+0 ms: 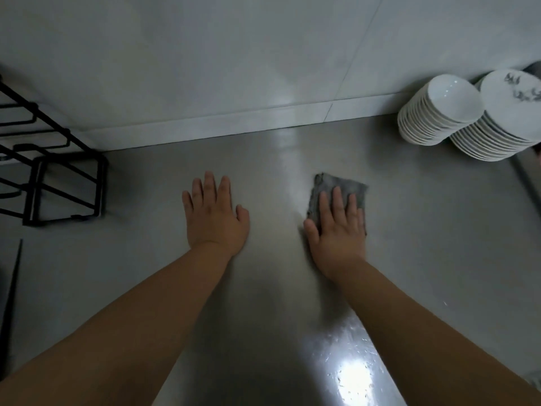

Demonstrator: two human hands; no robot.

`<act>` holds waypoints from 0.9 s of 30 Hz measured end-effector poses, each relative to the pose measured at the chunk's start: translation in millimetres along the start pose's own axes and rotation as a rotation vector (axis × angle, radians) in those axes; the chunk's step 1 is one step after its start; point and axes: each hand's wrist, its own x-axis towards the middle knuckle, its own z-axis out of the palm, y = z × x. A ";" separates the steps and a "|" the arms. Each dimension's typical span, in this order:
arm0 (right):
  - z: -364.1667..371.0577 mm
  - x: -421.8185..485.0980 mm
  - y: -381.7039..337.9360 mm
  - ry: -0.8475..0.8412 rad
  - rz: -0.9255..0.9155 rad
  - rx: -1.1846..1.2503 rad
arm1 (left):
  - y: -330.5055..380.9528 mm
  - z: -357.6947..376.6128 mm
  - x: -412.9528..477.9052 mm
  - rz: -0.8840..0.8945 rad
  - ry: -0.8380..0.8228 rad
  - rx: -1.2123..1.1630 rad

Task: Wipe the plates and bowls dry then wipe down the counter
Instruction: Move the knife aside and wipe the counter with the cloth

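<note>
Counter (409, 200) glare nearest | right hand (339, 230) flat, fingers straight, pressing grey cloth (328, 189) on it | left hand (215, 213) spread flat beside (holding nothing) | bowls (439, 112), plates (503, 121) stacked far right by wall (205, 54)

Both arms reach forward, bare, and angle inward toward the hands. The left forearm (131, 312) and right forearm (424, 317) are roughly straight. The left hand (215, 215) lies palm down on the counter (409, 215), fingers straight and slightly spread, thumb out to the side. The right hand (339, 230) is palm down too, fingers straight (thumb splayed left), pressing flat on the grey cloth (330, 183). The hands are side by side and apart, the right a bit nearer the body.
</note>
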 end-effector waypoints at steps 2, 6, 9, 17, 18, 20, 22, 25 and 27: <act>6.7 -25.5 -1.9 -0.028 -0.100 -0.023 | 0.6 -2.1 -3.6 0.057 0.017 0.010; 13.3 -49.0 30.3 -0.076 -0.304 -0.065 | 10.3 -6.3 -8.3 0.159 0.043 0.089; 3.7 -35.1 64.7 -0.089 -0.419 -0.115 | 36.2 -9.8 -7.9 0.170 0.046 0.123; -38.4 43.4 162.5 0.007 -0.083 -0.028 | 174.8 15.0 4.6 0.171 -0.065 -0.006; -41.4 49.8 166.7 0.008 -0.029 -0.010 | 181.0 20.3 5.0 0.141 -0.063 0.012; -43.2 60.2 162.8 0.006 0.058 0.017 | 185.1 26.3 5.7 0.103 -0.044 0.039; -43.1 69.9 148.1 0.020 0.085 0.040 | 186.6 28.0 6.9 0.096 -0.028 0.051; -42.4 77.1 116.0 0.022 -0.103 0.063 | 187.9 29.5 9.3 0.092 -0.033 0.065; -37.1 79.4 101.1 -0.014 -0.314 0.076 | 186.8 31.2 10.8 0.091 -0.044 0.067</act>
